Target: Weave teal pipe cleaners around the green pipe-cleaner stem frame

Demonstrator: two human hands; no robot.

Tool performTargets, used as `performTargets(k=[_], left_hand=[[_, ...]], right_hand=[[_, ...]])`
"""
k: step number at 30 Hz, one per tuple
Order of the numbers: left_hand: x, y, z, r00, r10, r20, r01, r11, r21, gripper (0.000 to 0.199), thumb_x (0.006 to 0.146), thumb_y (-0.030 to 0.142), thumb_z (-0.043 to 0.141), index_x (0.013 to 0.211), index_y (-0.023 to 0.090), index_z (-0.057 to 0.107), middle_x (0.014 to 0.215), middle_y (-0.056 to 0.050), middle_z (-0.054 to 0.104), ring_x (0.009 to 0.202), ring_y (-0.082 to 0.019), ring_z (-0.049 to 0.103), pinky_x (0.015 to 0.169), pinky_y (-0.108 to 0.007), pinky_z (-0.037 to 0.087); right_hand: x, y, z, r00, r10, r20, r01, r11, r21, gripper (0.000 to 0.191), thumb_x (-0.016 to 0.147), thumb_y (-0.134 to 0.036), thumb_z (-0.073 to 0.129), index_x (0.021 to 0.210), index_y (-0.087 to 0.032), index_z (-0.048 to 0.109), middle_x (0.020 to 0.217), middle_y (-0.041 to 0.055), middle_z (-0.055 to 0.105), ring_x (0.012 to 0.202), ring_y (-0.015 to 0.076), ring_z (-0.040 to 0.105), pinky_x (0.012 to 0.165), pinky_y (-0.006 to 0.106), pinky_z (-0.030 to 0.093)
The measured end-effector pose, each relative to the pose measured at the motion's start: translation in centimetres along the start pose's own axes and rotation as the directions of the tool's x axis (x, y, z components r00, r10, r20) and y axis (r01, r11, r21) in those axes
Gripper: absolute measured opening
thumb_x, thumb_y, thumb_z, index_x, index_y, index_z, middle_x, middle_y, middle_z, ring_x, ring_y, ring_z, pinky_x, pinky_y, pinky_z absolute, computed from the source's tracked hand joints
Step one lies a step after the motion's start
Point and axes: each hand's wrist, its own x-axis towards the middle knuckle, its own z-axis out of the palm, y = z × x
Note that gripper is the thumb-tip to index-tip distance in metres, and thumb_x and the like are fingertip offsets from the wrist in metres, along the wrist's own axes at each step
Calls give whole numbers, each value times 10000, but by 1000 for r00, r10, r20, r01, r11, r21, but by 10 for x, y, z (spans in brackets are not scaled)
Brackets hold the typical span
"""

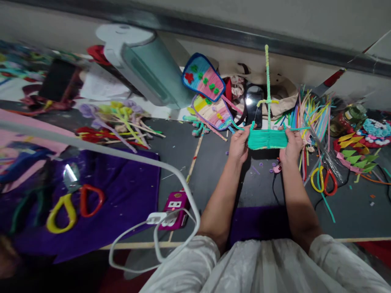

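Observation:
A teal fan panel [259,140], apparently of pipe cleaners or thick yarn laid side by side, is stretched between my two hands. My left hand [239,144] pinches its left edge, and the fingers of my right hand [292,145] are closed on its right edge. From the panel's middle a pale green, fuzzy twisted stem [268,73] points away from me, crossed by a short yellow piece [276,101]. Loose teal strands stick out past both hands. Beyond my left hand lie a blue-and-pink flowered fan [203,77] and a striped one [212,112].
Bundled pipe cleaners [314,110] and scissors [324,181] lie right. At left are larger scissors [71,199] on purple cloth [128,183], a magenta power strip [175,207] and a looping white cord [195,203]. A tall appliance [146,65] and a beige bag [285,91] stand behind.

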Motion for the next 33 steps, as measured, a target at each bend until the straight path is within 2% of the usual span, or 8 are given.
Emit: performTargets(k=[8, 12, 15, 18, 22, 24, 27, 33], left_hand=[[4, -1, -8, 997, -73, 34, 74, 996, -40, 400, 632, 452, 905, 890, 174, 777, 957, -87, 780, 878, -226, 721, 790, -344, 586], [7, -6, -8, 994, -111, 15, 111, 990, -87, 362, 662, 400, 897, 926, 191, 763, 907, -66, 769, 860, -212, 716, 795, -341, 582], [10, -11, -8, 994, -100, -48, 94, 990, -108, 402, 612, 393, 925, 904, 195, 731, 878, -49, 757, 804, -188, 701, 773, -319, 570], [11, -17, -7, 984, -36, -177, 20, 996, -89, 430, 568, 421, 937, 769, 193, 632, 731, 5, 691, 687, -138, 649, 711, -282, 531], [10, -21, -7, 930, 184, -319, -183, 983, 34, 463, 559, 435, 924, 682, 196, 547, 575, 74, 557, 551, -80, 536, 583, -216, 421], [8, -21, -6, 910, 264, -320, -246, 965, 97, 431, 547, 429, 923, 693, 188, 597, 582, 68, 570, 537, -70, 507, 551, -204, 386], [6, -18, -6, 906, 310, -289, -272, 948, 165, 393, 552, 432, 915, 715, 177, 664, 613, 46, 607, 539, -68, 496, 540, -201, 377], [5, -7, -6, 950, 259, -177, -222, 954, 204, 396, 512, 425, 930, 714, 162, 716, 606, 25, 612, 541, -77, 497, 538, -209, 388]], right_hand=[[1, 2, -2, 1000, -28, 6, 28, 999, -42, 237, 724, -345, 727, 820, -233, 542, 751, -40, 707, 737, 159, 707, 816, 379, 584], [0, 3, -1, 997, -70, -13, 69, 996, -63, 233, 741, -330, 728, 823, -227, 537, 763, -28, 708, 751, 167, 713, 825, 378, 579], [-4, 3, 1, 992, -126, -15, 125, 989, -82, 236, 755, -331, 729, 837, -224, 535, 762, -36, 690, 736, 160, 711, 802, 353, 572], [-10, 1, 5, 980, -200, 5, 200, 974, -104, 222, 779, -333, 718, 851, -225, 537, 778, -42, 678, 724, 142, 711, 787, 319, 561], [-19, 0, 9, 966, -252, 58, 257, 960, -108, 170, 810, -305, 701, 870, -221, 566, 807, -34, 679, 742, 136, 722, 799, 306, 556], [-21, 1, 10, 960, -271, 76, 279, 953, -120, 157, 824, -309, 691, 886, -221, 577, 826, -29, 678, 750, 136, 723, 816, 314, 559], [-23, 0, 10, 951, -296, 88, 307, 937, -166, 165, 844, -335, 675, 905, -225, 568, 828, -28, 675, 762, 136, 721, 835, 324, 565], [-22, -3, 7, 925, -366, 103, 380, 898, -221, 192, 873, -366, 661, 926, -213, 558, 868, -13, 680, 779, 140, 732, 833, 333, 573]])
